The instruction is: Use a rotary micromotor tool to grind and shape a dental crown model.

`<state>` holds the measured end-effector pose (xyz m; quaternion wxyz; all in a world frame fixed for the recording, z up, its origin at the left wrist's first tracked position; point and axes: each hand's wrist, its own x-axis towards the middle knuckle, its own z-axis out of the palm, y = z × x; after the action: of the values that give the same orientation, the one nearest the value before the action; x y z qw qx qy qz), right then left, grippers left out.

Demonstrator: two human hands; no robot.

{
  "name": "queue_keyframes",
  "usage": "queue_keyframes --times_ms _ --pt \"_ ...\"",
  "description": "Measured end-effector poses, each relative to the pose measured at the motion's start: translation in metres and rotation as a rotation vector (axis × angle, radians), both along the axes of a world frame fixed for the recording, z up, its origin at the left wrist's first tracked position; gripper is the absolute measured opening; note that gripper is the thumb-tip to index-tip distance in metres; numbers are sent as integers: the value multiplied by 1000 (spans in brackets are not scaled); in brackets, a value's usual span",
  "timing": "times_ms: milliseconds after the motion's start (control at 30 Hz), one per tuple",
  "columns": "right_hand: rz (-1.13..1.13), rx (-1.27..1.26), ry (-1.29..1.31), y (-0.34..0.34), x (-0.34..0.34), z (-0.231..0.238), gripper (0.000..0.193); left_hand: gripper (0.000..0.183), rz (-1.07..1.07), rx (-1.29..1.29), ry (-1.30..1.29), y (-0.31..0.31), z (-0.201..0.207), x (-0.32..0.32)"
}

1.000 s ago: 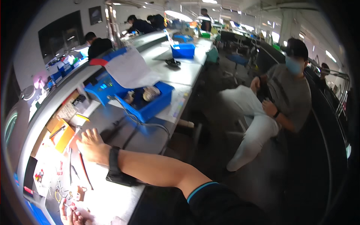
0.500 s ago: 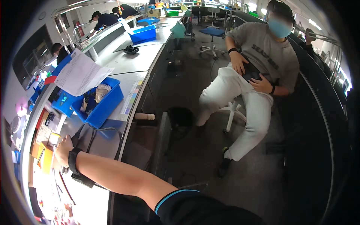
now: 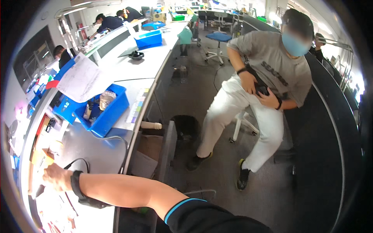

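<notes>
My right hand (image 3: 56, 178) reaches to the left over the bench, with a black band on its wrist. Its fingers are curled round a corded tool whose kind is hidden. A black cable (image 3: 81, 160) runs into the hand from behind, and a dark end (image 3: 38, 192) sticks out below the fingers. Close by stands an orange-yellow box (image 3: 42, 160). Glare washes out the bench surface under the hand. My left hand is out of view.
Beyond the hand, a blue bin (image 3: 103, 120) holds pale and dark parts, with a paper sheet (image 3: 83, 79) leaning over it. Another blue bin (image 3: 149, 40) stands farther along. A drawer (image 3: 166, 153) juts out beneath the bench. A masked person (image 3: 272, 70) sits at right, holding a black object.
My right hand has moved nearer and left, away from the blue bin, and the cable has moved with it. The seated person has shifted their legs and leaned.
</notes>
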<state>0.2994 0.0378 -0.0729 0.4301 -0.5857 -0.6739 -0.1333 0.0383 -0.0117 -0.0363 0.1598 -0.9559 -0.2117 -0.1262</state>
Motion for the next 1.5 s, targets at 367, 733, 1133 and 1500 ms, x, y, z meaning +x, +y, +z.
queue_keyframes --times_ms 367,733,1133,1500 --pt "121 -81 -43 -17 -49 -14 40 38 -17 -156 -108 8 -9 12" --pt "96 49 -93 -13 -49 -17 28 37 -33 -177 -114 13 -13 21" --pt "16 218 -130 0 -49 -32 57 37 -36 -168 -114 20 -13 26" --pt "71 146 74 15 -61 -46 47 36 -46 -163 -138 22 -16 27"
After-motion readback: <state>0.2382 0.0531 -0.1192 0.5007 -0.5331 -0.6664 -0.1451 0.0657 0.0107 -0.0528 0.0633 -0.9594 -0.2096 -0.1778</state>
